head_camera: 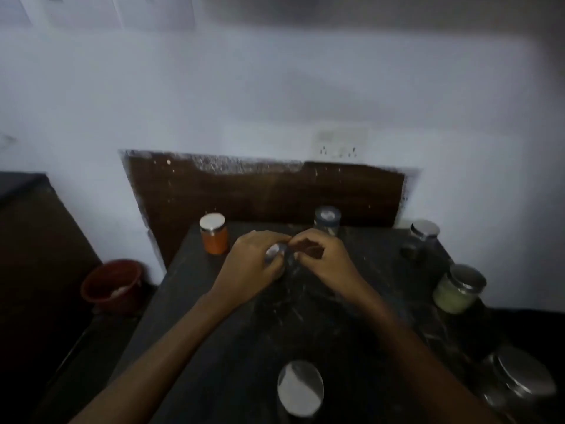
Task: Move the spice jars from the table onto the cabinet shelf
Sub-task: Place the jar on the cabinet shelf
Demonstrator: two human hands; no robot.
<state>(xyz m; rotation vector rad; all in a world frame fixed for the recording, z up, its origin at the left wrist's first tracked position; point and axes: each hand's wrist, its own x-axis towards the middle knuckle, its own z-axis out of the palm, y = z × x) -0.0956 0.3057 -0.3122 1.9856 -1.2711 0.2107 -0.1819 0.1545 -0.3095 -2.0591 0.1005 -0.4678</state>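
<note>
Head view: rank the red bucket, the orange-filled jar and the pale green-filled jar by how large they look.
1. red bucket, narrowly.
2. pale green-filled jar: almost the bucket's size here, but nearer the camera, so this order is unsure.
3. orange-filled jar: clearly smallest, though farther away.

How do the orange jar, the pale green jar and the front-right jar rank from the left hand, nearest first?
1. orange jar, just left of the left hand
2. pale green jar, right edge
3. front-right jar, near right corner
</note>
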